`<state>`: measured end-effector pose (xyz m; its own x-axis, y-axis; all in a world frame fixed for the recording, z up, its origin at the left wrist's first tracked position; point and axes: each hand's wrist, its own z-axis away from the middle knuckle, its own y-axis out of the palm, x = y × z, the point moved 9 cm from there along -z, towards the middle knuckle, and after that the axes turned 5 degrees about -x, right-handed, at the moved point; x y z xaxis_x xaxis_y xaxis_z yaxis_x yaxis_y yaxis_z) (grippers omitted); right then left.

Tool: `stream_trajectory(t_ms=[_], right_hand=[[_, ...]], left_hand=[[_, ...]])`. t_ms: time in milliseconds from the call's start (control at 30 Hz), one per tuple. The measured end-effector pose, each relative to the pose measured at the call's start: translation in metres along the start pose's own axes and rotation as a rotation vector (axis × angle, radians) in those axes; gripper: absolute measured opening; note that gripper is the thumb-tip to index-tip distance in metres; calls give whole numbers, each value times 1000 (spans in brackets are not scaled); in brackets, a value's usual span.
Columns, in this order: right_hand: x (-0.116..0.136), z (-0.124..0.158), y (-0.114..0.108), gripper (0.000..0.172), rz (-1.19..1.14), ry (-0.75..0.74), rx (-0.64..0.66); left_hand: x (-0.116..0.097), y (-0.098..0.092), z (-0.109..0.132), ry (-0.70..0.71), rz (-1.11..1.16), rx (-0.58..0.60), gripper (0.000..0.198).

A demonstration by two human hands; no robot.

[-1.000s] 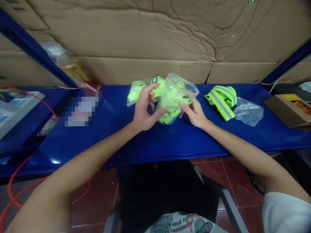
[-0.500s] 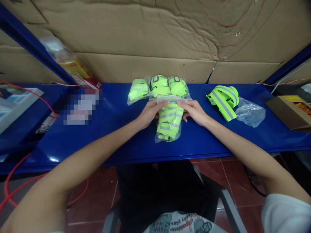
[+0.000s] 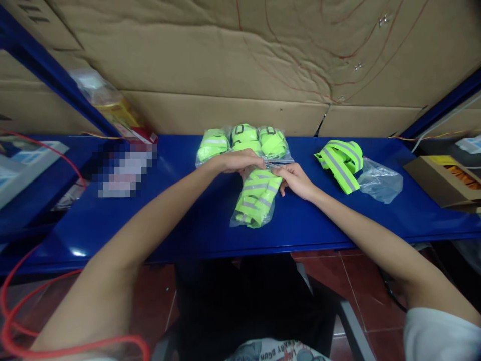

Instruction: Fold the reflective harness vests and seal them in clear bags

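Note:
A clear zip bag holds folded neon-yellow reflective straps with grey stripes, and it hangs tilted, its lower end toward the table's front edge. My left hand is closed at the bag's top edge, fingers curled over it. On the opposite corner of that edge, my right hand pinches the plastic between thumb and fingers. Just behind my hands lie several filled bags of rolled neon straps, partly covered by my left hand. Off to the right rests a loose folded reflective strap outside any bag.
Beside the loose strap lies an empty clear bag. An open cardboard box stands at the right end of the blue table. At the left are a bottle and a red cable. Cardboard lines the back.
My left hand has slid right along the bag's top edge, closer to my right hand. The bag has tilted, its lower end swinging left. The view has shifted slightly.

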<state>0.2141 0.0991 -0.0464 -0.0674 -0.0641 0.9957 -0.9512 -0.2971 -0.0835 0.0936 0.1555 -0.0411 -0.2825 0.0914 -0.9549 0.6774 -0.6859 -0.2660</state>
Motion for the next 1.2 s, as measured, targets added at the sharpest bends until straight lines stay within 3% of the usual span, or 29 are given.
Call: stream_trajectory(t_ms=[100,267,367,533,833,1067,1200], right_hand=[[-3,-1,-4,52,-37,6,-33],[-9,-2,-11,51,-151,67,-95],[-6,-1,-12,47,-173,92,-94],[-7,-2,-20,40,-232,108,-114],[-16,-3,-18,41,-299,186,-19],[-5,-2,-22,46,-289,98,-80],[-2,-1,-25,36,-241,41,-108]], left_hand=[[1,-2,1,25,24,-90,40],[14,-14,33,181,206,-551,39],[23,-11,51,170,299,-697,41],[15,2,58,228,346,-666,36],[19,5,57,225,356,-644,34],[26,-3,70,237,364,-777,37],[23,-2,71,213,358,-737,40]])
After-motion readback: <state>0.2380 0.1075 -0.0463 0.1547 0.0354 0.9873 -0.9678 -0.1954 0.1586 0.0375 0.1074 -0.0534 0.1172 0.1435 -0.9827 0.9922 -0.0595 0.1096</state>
